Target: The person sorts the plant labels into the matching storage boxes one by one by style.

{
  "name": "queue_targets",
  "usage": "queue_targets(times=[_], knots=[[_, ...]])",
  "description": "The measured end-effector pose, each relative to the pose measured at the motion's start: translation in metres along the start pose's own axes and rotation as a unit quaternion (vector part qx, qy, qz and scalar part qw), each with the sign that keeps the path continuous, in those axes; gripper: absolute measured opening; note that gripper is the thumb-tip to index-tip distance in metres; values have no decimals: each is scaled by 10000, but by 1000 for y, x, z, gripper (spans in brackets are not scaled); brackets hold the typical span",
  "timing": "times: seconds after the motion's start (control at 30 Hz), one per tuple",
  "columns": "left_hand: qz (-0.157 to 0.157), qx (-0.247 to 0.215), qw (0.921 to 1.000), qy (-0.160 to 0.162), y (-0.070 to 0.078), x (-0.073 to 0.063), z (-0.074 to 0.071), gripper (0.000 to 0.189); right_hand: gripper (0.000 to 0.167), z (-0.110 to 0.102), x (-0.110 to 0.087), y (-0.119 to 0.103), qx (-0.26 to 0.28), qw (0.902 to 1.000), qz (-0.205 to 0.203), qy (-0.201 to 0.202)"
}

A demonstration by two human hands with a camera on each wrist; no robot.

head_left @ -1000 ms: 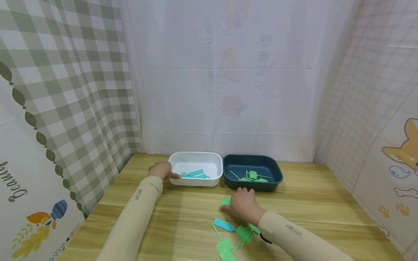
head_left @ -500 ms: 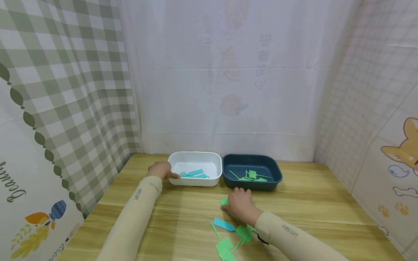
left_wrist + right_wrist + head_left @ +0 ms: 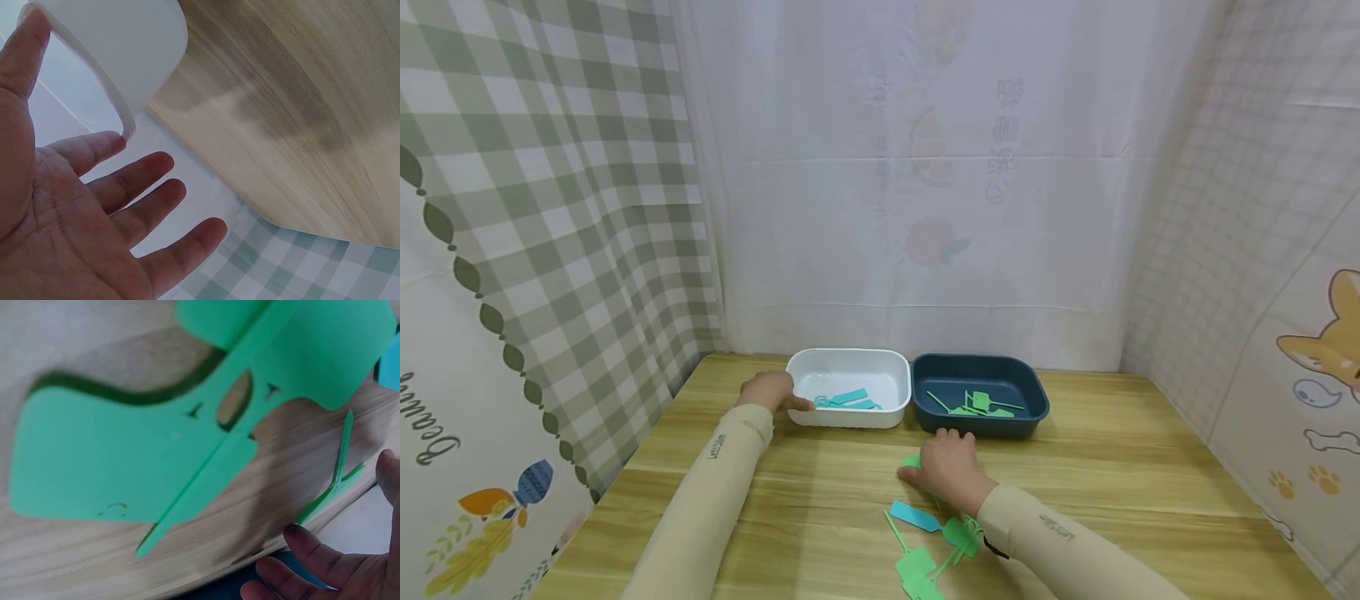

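At the left end of a white bin (image 3: 850,419) is my left hand (image 3: 767,390). In the left wrist view its thumb and index finger touch the bin's rim (image 3: 119,106), while the other fingers spread loosely. My right hand (image 3: 951,467) is low over the table, in front of a dark blue bin (image 3: 981,427). By its thumb lies a green plastic tag (image 3: 912,461) with a thin stem. In the right wrist view an index fingertip meets that tag (image 3: 322,503), with the thumb apart. Nearer lie several green tags (image 3: 916,567) and a light blue tag (image 3: 914,516).
Light blue tags (image 3: 850,397) lie in the white bin, and several green tags (image 3: 981,402) in the dark one. The bins stand side by side near the back edge of the wooden table (image 3: 835,500). Curtains (image 3: 895,250) hang behind and at both sides.
My right hand and forearm have shifted slightly left, and the thumb reaches a little further out by the green tag. The left hand stays at the white bin.
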State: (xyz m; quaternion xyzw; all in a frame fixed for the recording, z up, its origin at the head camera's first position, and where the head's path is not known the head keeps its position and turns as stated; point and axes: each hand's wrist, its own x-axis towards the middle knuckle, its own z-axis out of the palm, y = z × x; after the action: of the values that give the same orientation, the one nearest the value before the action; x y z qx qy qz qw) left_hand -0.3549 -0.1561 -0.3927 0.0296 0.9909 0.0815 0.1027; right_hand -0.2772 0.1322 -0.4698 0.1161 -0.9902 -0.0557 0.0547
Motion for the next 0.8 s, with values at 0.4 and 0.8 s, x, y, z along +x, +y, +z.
queue_targets(times=[0.4, 0.8], knots=[[64, 0, 10000, -1, 0, 1, -1, 52, 50, 0, 2, 0, 199, 9998, 13, -19], [58, 20, 10000, 4, -2, 0, 0, 52, 38, -3, 2, 7, 936, 9953, 72, -253]])
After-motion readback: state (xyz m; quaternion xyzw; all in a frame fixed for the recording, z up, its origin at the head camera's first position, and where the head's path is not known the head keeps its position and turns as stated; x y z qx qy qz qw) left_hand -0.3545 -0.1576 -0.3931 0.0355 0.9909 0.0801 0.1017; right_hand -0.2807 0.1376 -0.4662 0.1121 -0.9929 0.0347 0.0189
